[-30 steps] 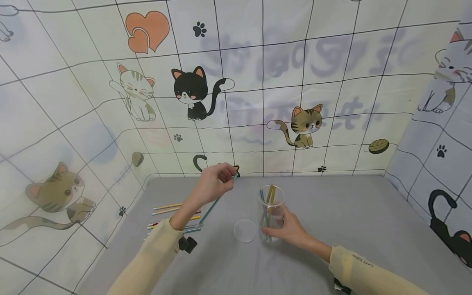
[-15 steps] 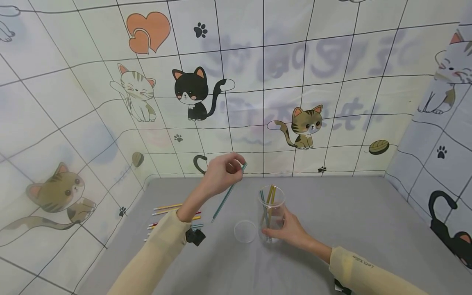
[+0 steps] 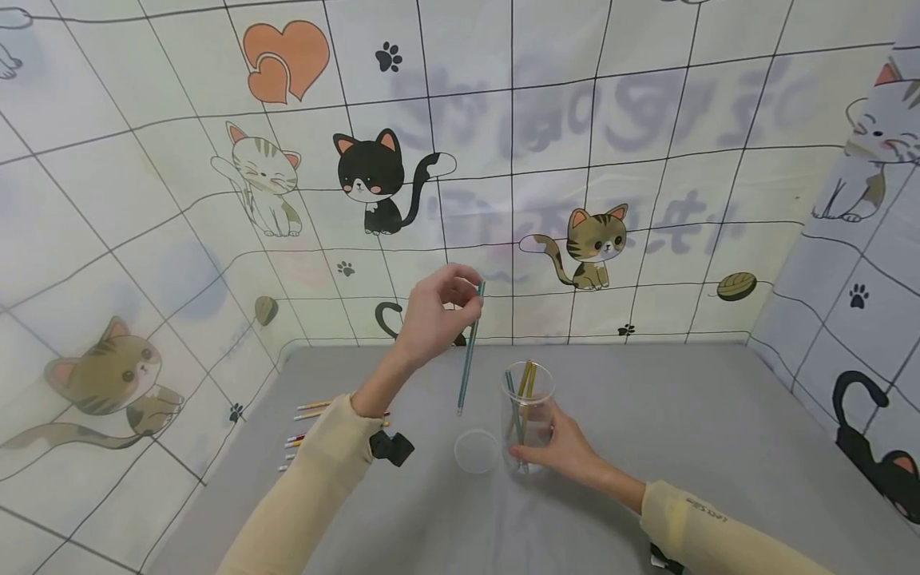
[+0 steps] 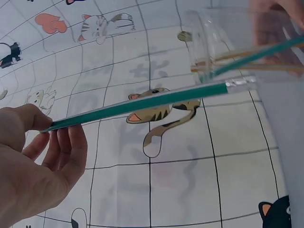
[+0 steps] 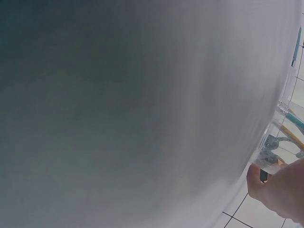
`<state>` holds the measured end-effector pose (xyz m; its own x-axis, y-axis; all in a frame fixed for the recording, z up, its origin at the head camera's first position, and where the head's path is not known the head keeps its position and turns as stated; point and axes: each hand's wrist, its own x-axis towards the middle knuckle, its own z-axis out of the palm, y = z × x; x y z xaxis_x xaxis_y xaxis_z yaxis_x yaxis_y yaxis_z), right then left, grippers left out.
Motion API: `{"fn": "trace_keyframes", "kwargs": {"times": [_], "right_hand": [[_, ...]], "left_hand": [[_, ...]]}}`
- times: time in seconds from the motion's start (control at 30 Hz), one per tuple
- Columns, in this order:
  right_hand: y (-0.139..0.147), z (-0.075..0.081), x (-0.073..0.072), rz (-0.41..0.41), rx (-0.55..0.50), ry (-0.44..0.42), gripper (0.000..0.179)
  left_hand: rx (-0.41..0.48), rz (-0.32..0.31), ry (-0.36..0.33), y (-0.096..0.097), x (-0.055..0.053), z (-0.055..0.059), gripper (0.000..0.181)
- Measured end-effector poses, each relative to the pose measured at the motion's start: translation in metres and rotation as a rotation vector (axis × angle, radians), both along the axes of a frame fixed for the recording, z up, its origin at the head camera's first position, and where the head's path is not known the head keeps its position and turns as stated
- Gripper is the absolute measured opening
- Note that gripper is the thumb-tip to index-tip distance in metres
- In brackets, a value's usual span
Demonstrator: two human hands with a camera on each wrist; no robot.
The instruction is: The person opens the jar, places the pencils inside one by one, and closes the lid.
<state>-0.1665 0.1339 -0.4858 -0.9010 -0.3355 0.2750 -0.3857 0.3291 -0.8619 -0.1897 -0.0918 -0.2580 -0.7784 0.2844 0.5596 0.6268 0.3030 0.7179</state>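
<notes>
Placing a pencil in a clear cup, as judged from the work in hand. The left hand (image 3: 440, 313) pinches a teal pencil (image 3: 469, 367) near its upper end, thumb against fingers; the right hand (image 3: 564, 455) grips the clear cup (image 3: 537, 415) low on its wall, fingers and thumb on opposite sides. For a clean insertion, the pencil is best carried toward the cup with its silvery lower end high enough to clear the rim, then turned closer to upright before being lowered. The pencils in the cup (image 3: 530, 379), gold and teal, lean within it and take up part of the mouth, so the freer portion is the better target. The long free length below the pinch is likely to swing; a slow approach limits this. The right hand should brace the cup against tipping, and release is best left until the end meets the base.

Position: the teal pencil hangs below the left hand, slightly slanted, its lower end left of the cup and apart from it in the head view. A clear disc (image 3: 477, 451) lies on the desk (image 3: 647, 415) just beside the cup. Further pencils on the desk (image 3: 312, 406) lie farther left, partly hidden by the left sleeve (image 3: 309, 479).
</notes>
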Motion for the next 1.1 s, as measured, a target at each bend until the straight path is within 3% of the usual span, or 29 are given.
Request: {"fn": "trace_keyframes", "kwargs": {"times": [0.17,0.4,0.57,0.8,1.1], "right_hand": [[0.001,0.0,0.001,0.02,0.004,-0.018,0.081],[0.001,-0.001,0.001,0.018,0.007,-0.018,0.079],[0.001,-0.001,0.0,0.012,0.004,-0.005,0.076],[0.001,0.0,0.001,0.019,-0.003,-0.01,0.081],[0.0,0.002,0.001,0.009,-0.001,-0.014,0.079]], "left_hand": [[0.1,0.004,-0.053,0.003,0.002,0.007,0.02],[0.258,-0.026,-0.048,0.009,0.004,0.014,0.021],[0.336,-0.035,-0.056,0.013,0.003,0.013,0.021],[0.364,-0.063,-0.07,0.02,0.001,0.003,0.021],[0.303,-0.059,-0.148,0.027,-0.001,-0.028,0.018]]}}
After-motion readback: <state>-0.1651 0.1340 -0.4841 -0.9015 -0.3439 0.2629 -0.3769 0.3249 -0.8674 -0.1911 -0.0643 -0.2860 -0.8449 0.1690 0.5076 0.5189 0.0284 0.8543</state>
